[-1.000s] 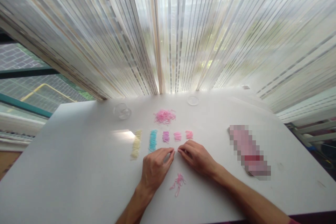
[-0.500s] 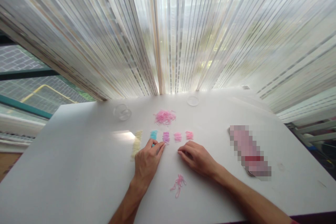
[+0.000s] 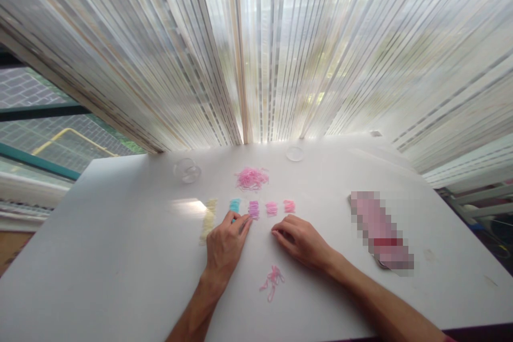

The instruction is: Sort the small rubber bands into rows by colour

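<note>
While the left hand (image 3: pixel 226 240) brings its thumb and index finger together at the near end of a short row of thin purple strands (image 3: pixel 254 210), the right hand (image 3: pixel 300 238) rests with curled fingers on a smooth white tabletop (image 3: pixel 132 256). Whether either hand grips a strand is impossible to tell. Just beyond the left hand's knuckles lies a bright turquoise row of strands (image 3: pixel 234 204), partly covered by its fingers; left of that runs a longer pale yellow row (image 3: pixel 210 214). A light pink row (image 3: pixel 271 209) and a coral-pink row (image 3: pixel 289 206) lie beyond the right hand. Nearer the person, between the forearms, is a small loose cluster of pink loops (image 3: pixel 274 277). Farther out sit a tangled pink heap (image 3: pixel 251 178), a clear round dish (image 3: pixel 186 171), a clear flat disc (image 3: pixel 295 154) and, well to the right, a pixelated pinkish oblong object (image 3: pixel 372 222). A sheer striped curtain (image 3: pixel 272 53) hangs behind the table's far edge.
</note>
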Demonstrator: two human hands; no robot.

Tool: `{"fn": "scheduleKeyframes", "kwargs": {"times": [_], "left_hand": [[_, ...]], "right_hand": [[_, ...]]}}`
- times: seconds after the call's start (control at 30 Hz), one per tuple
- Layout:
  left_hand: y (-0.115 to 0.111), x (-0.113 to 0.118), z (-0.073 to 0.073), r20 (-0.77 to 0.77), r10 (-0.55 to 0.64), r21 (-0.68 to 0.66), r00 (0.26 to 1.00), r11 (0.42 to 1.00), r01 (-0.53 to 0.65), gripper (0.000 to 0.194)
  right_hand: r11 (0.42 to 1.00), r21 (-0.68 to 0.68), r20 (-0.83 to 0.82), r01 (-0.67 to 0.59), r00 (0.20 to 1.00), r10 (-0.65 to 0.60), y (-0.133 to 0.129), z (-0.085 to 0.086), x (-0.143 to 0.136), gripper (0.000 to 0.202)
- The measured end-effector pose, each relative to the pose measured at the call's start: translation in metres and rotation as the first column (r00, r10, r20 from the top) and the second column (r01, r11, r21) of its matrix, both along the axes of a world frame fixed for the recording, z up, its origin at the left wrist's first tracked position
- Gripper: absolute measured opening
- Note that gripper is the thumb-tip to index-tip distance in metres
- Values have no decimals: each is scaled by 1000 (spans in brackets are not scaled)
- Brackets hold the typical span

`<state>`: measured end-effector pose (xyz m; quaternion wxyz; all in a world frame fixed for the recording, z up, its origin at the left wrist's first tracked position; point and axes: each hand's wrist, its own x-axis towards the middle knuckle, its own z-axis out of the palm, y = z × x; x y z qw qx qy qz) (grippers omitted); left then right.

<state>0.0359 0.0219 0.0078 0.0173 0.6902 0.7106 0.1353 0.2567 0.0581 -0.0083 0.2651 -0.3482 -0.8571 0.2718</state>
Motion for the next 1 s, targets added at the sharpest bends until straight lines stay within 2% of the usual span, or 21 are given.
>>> {"fn": "scheduleKeyframes", "kwargs": {"times": [0.17, 0.23, 0.3, 0.4, 0.5, 0.6, 0.7, 0.87, 1.0], "left_hand": [[-2, 0, 1, 1, 2, 37, 1000, 999, -2, 15], [-4, 0, 4, 32, -38, 31, 999, 999, 37, 14], [-10, -1, 8, 106, -142, -21, 984, 989, 145, 15], [-22, -1, 16, 248, -315, -150, 916, 922, 357, 16], [-35, 0, 24, 330, -369, -248, 869, 854, 457, 19], [-46, 4, 27, 372, -360, -291, 855, 830, 476, 18], [-52, 10, 22, 375, -345, -297, 861, 835, 464, 12], [-52, 16, 13, 341, -349, -287, 873, 845, 450, 5], [-51, 15, 13, 374, -333, -279, 866, 850, 447, 5]], "right_hand": [[999, -11, 2, -34, 999, 34, 1, 5, 1, 17], [996, -28, 2, -80, 997, 80, 1, 9, 2, 16], [989, -48, 3, -138, 990, 139, 0, 12, 3, 15], [976, -68, 21, -208, 978, 210, 0, 14, 4, 16], [967, -75, 55, -242, 968, 247, -1, 15, 4, 13], [961, -80, 91, -264, 958, 271, -3, 15, 4, 11], [959, -83, 107, -271, 954, 279, -5, 16, 4, 11], [962, -92, 107, -258, 958, 268, -5, 16, 3, 11], [960, -100, 93, -262, 958, 271, -5, 17, 4, 11]]}}
